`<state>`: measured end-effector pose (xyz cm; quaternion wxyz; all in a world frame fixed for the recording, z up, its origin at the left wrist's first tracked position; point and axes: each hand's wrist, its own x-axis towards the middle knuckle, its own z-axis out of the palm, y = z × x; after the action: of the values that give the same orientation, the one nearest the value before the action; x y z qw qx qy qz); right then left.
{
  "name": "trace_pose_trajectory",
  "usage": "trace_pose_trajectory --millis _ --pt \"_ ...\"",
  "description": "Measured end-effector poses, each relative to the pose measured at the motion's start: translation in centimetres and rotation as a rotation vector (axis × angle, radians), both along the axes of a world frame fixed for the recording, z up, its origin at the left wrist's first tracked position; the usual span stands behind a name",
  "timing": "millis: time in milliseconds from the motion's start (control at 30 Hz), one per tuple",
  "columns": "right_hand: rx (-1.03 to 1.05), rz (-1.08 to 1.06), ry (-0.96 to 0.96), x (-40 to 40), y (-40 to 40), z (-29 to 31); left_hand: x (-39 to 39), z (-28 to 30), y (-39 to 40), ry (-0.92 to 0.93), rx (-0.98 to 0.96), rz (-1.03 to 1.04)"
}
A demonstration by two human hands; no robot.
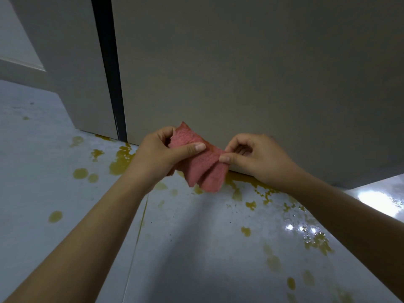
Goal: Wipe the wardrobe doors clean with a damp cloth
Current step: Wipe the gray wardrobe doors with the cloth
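Observation:
A pink cloth (203, 169) hangs folded between both hands, just in front of the lower edge of the wide grey wardrobe door (251, 73). My left hand (161, 156) grips its left end, thumb laid across the top. My right hand (255, 158) pinches its right edge between thumb and curled fingers. A second grey door (72, 68) stands to the left, with a dark gap (109, 68) between the two.
The glossy pale floor (196, 248) carries several yellow-brown liquid splashes (122, 159) along the base of the doors and further splashes (317, 243) to the right. A white wall with skirting (19, 60) shows at far left. Bright light reflects off the floor (376, 202) at right.

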<state>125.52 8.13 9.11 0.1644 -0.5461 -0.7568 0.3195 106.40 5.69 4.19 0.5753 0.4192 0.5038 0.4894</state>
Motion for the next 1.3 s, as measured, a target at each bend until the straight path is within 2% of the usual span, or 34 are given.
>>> trace_pose_trajectory --millis 100,200,267,400,467,567,700,767,867,933,1100,1200,1300 --pt "-0.016 0.029 0.064 0.1 0.3 -0.2 -0.3 0.0 0.1 0.051 0.021 0.005" --pt "-0.144 -0.043 0.236 0.2 0.5 -0.7 0.2 0.1 0.2 -0.05 0.072 0.048" --pt "-0.09 -0.099 0.217 0.2 0.6 -1.2 0.9 0.2 0.3 -0.104 0.113 0.068" --pt "0.26 -0.097 0.142 0.5 0.9 -1.4 2.5 -0.2 1.1 -0.106 0.115 0.108" --pt "0.415 0.003 -0.031 1.1 1.3 -1.0 2.9 -0.4 1.8 -0.087 0.147 0.135" --pt "0.775 0.196 -0.337 1.8 2.7 -0.4 3.4 -0.3 3.0 -0.083 0.208 0.217" --pt "1.222 0.21 -0.625 2.1 6.7 0.3 4.3 0.8 5.1 -0.105 0.25 0.378" --pt "1.371 0.224 -0.655 1.5 8.5 -0.2 4.6 1.2 6.4 -0.092 0.225 0.463" --pt "1.546 0.354 -0.669 0.0 9.3 -1.7 4.8 1.4 7.7 -0.115 0.177 0.539" --pt "1.572 0.426 -0.708 -0.5 9.4 -2.2 4.4 1.2 8.0 -0.112 0.159 0.583" --pt "1.504 0.565 -0.79 -0.6 11.6 -1.9 2.9 0.8 7.9 -0.099 0.155 0.638" --pt "1.454 0.644 -0.866 -0.6 12.5 -3.7 2.2 -0.2 7.4 -0.047 0.143 0.696" --pt "1.341 0.891 -1.158 3.2 12.2 -7.0 2.3 -2.1 6.7 0.018 0.054 0.72"
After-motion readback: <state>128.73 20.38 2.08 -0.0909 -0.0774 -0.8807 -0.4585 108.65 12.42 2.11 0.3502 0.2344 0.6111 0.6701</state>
